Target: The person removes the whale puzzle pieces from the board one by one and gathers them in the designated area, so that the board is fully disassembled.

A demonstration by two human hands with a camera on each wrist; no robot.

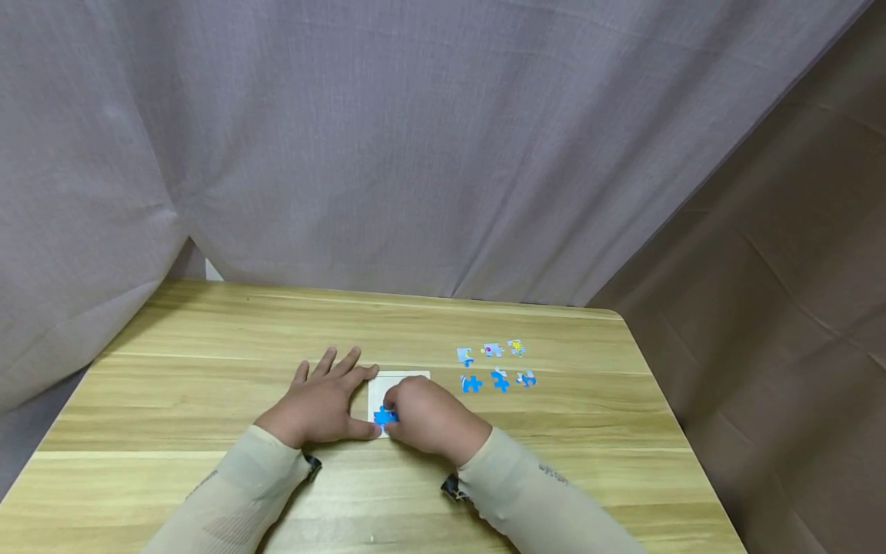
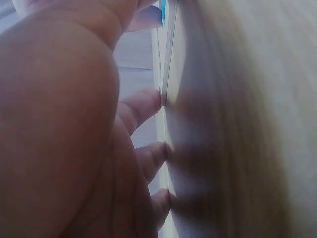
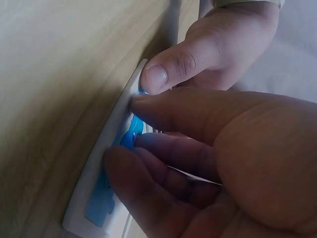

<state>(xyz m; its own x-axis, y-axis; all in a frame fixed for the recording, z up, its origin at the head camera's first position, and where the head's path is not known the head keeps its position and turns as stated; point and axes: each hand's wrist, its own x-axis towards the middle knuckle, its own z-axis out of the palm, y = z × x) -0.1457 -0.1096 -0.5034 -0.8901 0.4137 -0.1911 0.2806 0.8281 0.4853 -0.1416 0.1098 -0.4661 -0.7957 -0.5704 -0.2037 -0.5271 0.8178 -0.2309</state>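
Observation:
A small white puzzle tray (image 1: 377, 388) lies on the table between the hands. In its near left part shows a blue puzzle piece (image 1: 384, 416). My left hand (image 1: 321, 404) is spread flat at the tray's left side, its index fingertip at the far corner and its thumb at the near edge. Bent over the tray, my right hand (image 1: 432, 415) pinches a blue puzzle piece (image 3: 131, 130) low against the tray, seen between thumb and fingers in the right wrist view. Another blue piece (image 3: 101, 201) lies in the tray there, partly behind a finger.
Right of the tray, several loose puzzle pieces lie in two rows: a pale far row with a sun piece (image 1: 516, 347), and a near row with a blue piece (image 1: 471, 383). A grey curtain (image 1: 388, 154) hangs behind the wooden table (image 1: 588, 431).

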